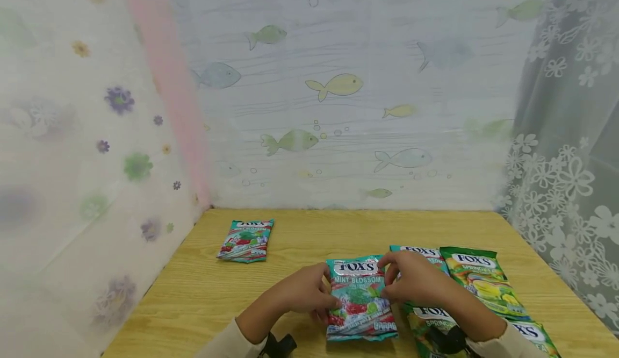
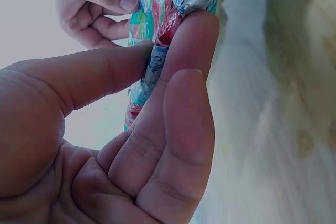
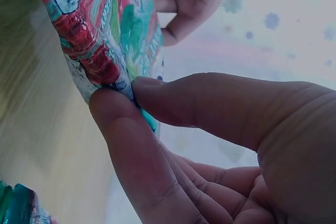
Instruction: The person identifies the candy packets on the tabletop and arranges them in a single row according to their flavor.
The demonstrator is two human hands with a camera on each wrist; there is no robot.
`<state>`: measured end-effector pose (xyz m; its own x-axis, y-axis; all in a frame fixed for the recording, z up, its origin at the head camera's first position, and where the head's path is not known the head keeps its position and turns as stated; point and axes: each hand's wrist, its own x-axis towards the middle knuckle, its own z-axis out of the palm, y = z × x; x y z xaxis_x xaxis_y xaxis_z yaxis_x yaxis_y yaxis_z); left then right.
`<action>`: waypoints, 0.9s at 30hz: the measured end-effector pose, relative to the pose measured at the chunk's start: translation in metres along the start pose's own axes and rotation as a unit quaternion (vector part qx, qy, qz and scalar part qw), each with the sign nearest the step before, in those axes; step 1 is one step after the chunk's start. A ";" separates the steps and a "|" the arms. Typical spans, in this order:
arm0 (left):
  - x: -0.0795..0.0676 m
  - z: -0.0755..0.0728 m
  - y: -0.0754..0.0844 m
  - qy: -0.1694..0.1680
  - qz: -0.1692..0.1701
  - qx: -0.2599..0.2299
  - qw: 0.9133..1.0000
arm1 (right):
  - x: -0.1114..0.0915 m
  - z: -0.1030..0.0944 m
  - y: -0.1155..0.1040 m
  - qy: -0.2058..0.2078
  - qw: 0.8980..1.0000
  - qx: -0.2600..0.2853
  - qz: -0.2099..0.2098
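Observation:
Both hands hold a teal and red candy bag marked FOX'S Mint Blossom, raised with its printed front toward the head camera. My left hand pinches its left edge, thumb in front and fingers behind. At the opposite edge, my right hand pinches the bag between thumb and index finger. The left wrist view shows the bag's side between thumb and fingers. In the right wrist view, thumb and index fingertip squeeze the crinkled edge of the bag.
Another Mint Blossom bag lies at the back left of the wooden table. On the right, partly under my right arm, lie a teal bag, a green FOX'S bag and further green bags. Patterned curtains surround the table.

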<state>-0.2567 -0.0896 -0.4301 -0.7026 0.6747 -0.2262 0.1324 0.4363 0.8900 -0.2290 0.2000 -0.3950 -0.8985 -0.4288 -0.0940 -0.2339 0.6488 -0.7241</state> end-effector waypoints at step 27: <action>-0.008 -0.034 0.023 0.090 0.027 0.060 0.994 | 0.019 -0.018 -0.023 0.067 0.998 0.003 -0.014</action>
<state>-0.2715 -0.1053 -0.3947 -0.8041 0.5867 -0.0959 0.2481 0.4778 0.8427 -0.2476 0.1882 -0.3681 -0.9334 -0.3584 0.0192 -0.2583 0.6336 -0.7293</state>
